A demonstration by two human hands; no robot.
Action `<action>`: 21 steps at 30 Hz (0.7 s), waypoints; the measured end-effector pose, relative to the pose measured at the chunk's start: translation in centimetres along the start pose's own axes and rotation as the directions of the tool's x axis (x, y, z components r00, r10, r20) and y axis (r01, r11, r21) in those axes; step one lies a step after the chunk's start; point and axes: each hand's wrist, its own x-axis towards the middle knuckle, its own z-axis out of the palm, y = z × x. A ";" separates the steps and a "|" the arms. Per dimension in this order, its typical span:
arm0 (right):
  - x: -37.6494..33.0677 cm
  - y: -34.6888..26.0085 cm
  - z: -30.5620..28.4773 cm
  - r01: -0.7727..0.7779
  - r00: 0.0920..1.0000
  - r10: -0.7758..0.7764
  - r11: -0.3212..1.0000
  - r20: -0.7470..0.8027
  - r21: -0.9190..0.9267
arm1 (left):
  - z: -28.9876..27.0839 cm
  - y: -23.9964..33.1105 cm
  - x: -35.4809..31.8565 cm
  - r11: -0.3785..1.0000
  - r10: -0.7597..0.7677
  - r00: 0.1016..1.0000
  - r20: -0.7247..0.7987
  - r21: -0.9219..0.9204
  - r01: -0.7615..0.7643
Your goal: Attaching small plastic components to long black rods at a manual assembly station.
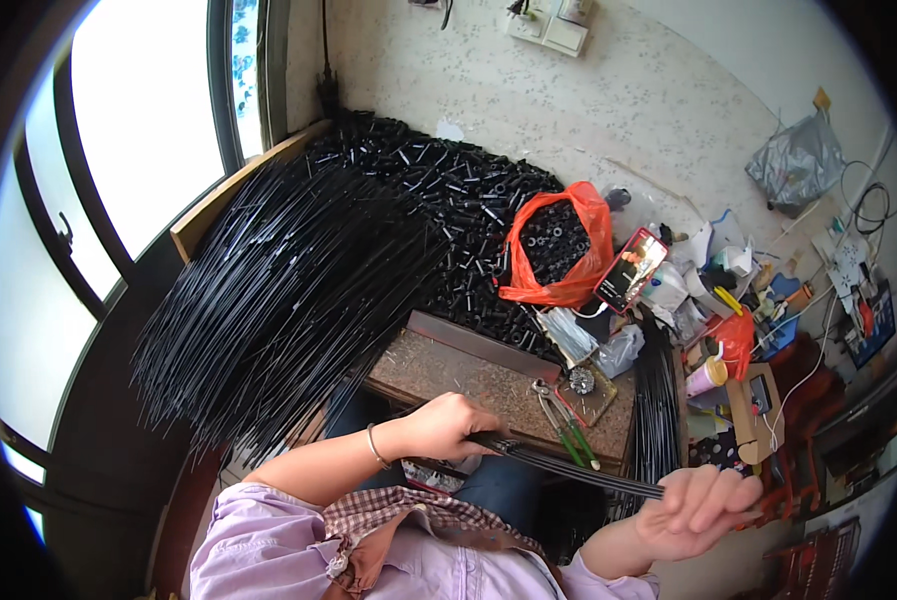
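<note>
My left hand (446, 426), a bracelet on its wrist, is closed around one end of a bundle of thin black rods (578, 472). The bundle slants down to the right across my lap, in front of the table edge. At its other end my right hand (696, 508) has its fingers curled over the rods, so the tips there are hidden. Green-handled pliers (565, 428) lie on the speckled tabletop (433, 372) just beyond the bundle. Beside them is a small round metal part (581, 381).
A large fan of long black rods (278, 290) covers the left. Behind it spreads a heap of short black tubular parts (468, 190). A red plastic bag (598, 235) holds black rings. A phone (632, 270) leans nearby. More rods (654, 400) hang at the right, near a cup (706, 376).
</note>
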 end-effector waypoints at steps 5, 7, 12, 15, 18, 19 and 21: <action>-1.0 3.6 0.0 0.046 0.999 -0.036 0.939 0.037 -0.342 | -0.5 -0.4 -0.8 0.980 0.193 0.970 -0.151 -0.025 -0.198; -4.1 7.6 -1.0 -0.258 0.902 0.432 0.569 0.017 -0.781 | -1.5 0.8 -0.2 0.959 -0.201 0.920 -0.337 -0.258 0.115; -7.9 13.1 0.4 -0.864 0.434 0.897 0.386 -0.089 -0.323 | -1.3 -0.7 1.8 0.644 -0.616 0.275 -0.738 -0.673 -0.364; -7.8 14.4 0.8 -1.000 -0.010 0.989 -0.006 -0.145 0.030 | -0.8 -0.7 2.3 0.500 -0.665 0.212 -0.716 -0.638 -0.586; -6.3 16.1 -0.1 -0.759 0.132 0.919 0.335 -0.372 0.558 | 0.1 0.6 3.2 0.427 -0.663 0.205 -0.720 -0.589 -0.686; -5.1 16.2 -1.0 -0.611 0.185 0.811 0.537 -0.555 0.581 | 0.8 0.8 3.3 0.349 -0.644 0.287 -0.710 -0.605 -0.715; -3.3 15.6 -4.7 -0.419 0.372 0.587 0.797 -0.719 0.434 | 2.5 1.5 3.4 0.293 -0.564 0.472 -0.678 -0.698 -0.654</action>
